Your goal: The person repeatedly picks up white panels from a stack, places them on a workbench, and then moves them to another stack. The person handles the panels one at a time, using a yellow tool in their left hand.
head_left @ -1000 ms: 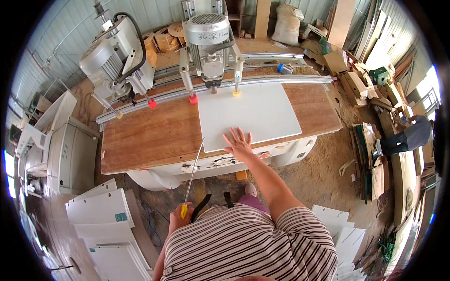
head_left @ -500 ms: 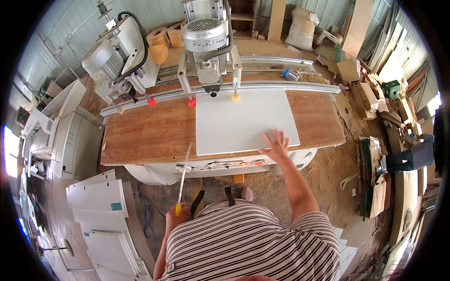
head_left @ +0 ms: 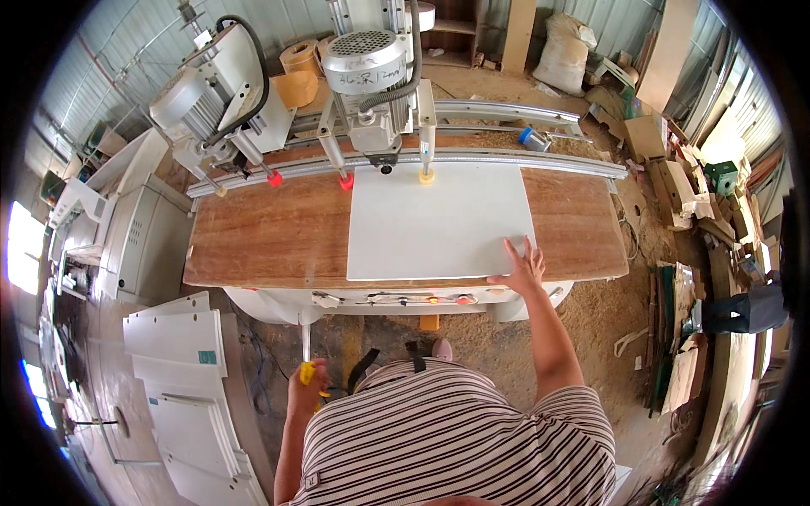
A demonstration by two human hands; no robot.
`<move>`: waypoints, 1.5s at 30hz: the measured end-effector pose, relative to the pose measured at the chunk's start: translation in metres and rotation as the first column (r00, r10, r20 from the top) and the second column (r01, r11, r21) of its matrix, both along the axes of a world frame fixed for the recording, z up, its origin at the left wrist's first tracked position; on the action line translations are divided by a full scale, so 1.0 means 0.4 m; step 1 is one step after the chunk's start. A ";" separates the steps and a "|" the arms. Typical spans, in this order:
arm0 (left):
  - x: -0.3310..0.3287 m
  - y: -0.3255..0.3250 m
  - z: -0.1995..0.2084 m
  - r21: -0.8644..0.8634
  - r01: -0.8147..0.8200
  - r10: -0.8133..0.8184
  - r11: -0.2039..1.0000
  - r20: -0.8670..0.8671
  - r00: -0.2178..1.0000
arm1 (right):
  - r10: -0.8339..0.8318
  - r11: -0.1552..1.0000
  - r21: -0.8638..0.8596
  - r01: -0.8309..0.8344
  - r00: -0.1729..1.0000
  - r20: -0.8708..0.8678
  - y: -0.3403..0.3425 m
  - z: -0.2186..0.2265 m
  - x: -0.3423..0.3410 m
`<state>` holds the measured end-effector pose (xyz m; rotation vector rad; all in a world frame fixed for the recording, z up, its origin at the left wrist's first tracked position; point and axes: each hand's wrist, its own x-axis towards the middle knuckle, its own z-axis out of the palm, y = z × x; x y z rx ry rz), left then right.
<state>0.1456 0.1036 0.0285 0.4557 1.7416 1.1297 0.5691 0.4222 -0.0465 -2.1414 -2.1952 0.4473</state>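
Observation:
A white board [head_left: 434,223] lies flat on the brown wooden machine table [head_left: 261,236], its far edge under the drilling machine's heads. My right hand [head_left: 525,268] is at the board's front right corner, fingers spread on top and thumb along the front edge. Low at the left, in front of the table, my left hand [head_left: 302,392] is closed around a yellow air blow gun [head_left: 309,373]. Its long thin nozzle points away from me, blurred at the far end. A yellow-tipped clamp rod [head_left: 426,175] stands over the board's far part.
Two motor drill heads [head_left: 365,63] rise behind the table, with red-tipped clamps [head_left: 347,181] left of the board. White panels [head_left: 181,337] are stacked at the left. Scrap boards [head_left: 679,337] lean at the right, near another person [head_left: 747,308].
My right hand has moved slightly right and closer to the board's corner. The blow gun has swung left and down, its nozzle now away from the tabletop. The view has shifted slightly.

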 end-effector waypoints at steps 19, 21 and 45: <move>-0.059 0.030 -0.010 -0.030 0.104 -0.107 0.994 -0.130 0.986 | -0.004 0.996 -0.088 0.005 1.000 0.004 -0.025 0.040 -0.175; -0.027 0.059 0.022 -0.121 0.334 -0.355 0.935 -0.258 0.899 | 0.013 0.997 -0.079 -0.013 1.000 0.000 -0.041 0.030 -0.269; -0.263 -0.144 -0.071 -0.053 0.472 -0.452 0.880 -0.404 0.796 | 0.068 0.997 -0.028 -0.066 0.996 0.062 -0.125 -0.002 -0.635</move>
